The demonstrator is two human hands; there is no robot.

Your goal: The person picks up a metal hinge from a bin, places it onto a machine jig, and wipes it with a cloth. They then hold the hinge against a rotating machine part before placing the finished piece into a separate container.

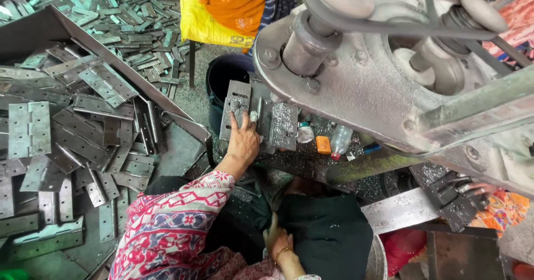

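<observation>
The left hand (243, 138) lies flat, its grip released, pressing a metal hinge (240, 110) on the machine bed (283, 125); the right hand (276, 238) rests low on dark cloth (328, 232), grip unclear.

Left hand (243, 138) stretched forward, fingers spread flat; right hand (276, 240) drawn back, low, loosely curled.

Machine (389, 85) cut off by top and right edges, its head hiding the bed behind. Right hand (277, 240) half buried in dark cloth (328, 230) below machine; grip unclear.
</observation>
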